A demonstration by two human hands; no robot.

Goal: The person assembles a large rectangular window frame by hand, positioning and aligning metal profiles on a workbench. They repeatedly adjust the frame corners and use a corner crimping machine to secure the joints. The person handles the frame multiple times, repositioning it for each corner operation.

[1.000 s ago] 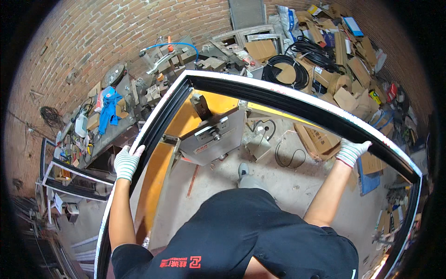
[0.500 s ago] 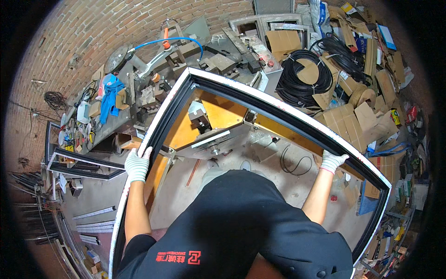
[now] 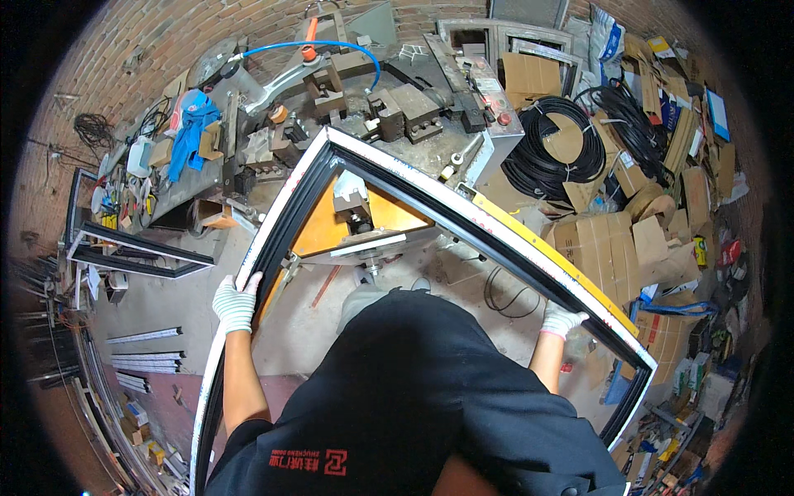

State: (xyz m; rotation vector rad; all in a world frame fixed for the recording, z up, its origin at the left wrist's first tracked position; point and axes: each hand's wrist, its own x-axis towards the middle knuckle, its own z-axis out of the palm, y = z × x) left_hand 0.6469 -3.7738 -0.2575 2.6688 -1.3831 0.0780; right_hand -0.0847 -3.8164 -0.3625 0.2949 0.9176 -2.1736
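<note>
Half a second ago the yellow strip (image 3: 538, 243) to the right of the machine (image 3: 401, 212) showed inside the frame (image 3: 397, 176); now it shows just outside the frame's far bar, and the frame's right corner sits lower and closer in my view. My grip hasn't changed. My left hand (image 3: 234, 307), in a striped glove, is closed around the left bar, to the left of the machine and nearer me, thumb on the inner side. My right hand (image 3: 564, 319), gloved the same way, is gripping the far bar to the right of the machine, its fingers pointing outward. My left forearm runs almost straight up from the lower edge; the right one shows shorter and slants slightly inward at the elbow end. The frame is in front of me, with the machine showing through its opening. Its outer edge is white with small blue and red marks, its inside a black grooved channel, and the bars look bowed at this wide view. The side nearest me is hidden, so I can't tell whether anything there supports it. Beyond the machine is a blue hose (image 3: 339, 44); beyond it to the right, a black coil (image 3: 521, 157); well to its left, a second frame (image 3: 149, 245).
</note>
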